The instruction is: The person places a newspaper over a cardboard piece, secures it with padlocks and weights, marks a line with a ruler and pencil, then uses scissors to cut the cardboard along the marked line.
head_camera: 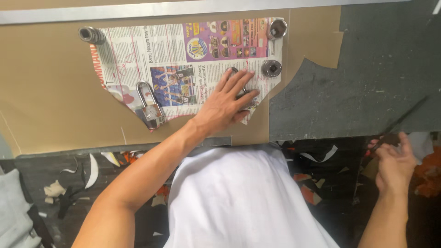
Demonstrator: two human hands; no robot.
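Note:
My left hand [228, 100] lies flat, fingers spread, on a cut sheet of newspaper [174, 50] spread over brown paper [50, 92] on the table. Under its fingers is a small metal object, mostly hidden. A silver padlock [150, 110] rests on the newspaper's lower left edge. Three metal sockets weigh the sheet down: one at the top left [91, 35], one at the top right [277, 28], one just beyond my fingertips [271, 68]. My right hand [394, 163] is low at the right, below the table edge, gripping a thin dark tool [404, 117] that points up and right.
A dark grey table surface [358, 78] shows to the right of the brown paper. A metal strip [138, 11] runs along the far edge. Paper scraps [312, 183] litter the dark floor below. My white shirt [239, 197] fills the lower middle.

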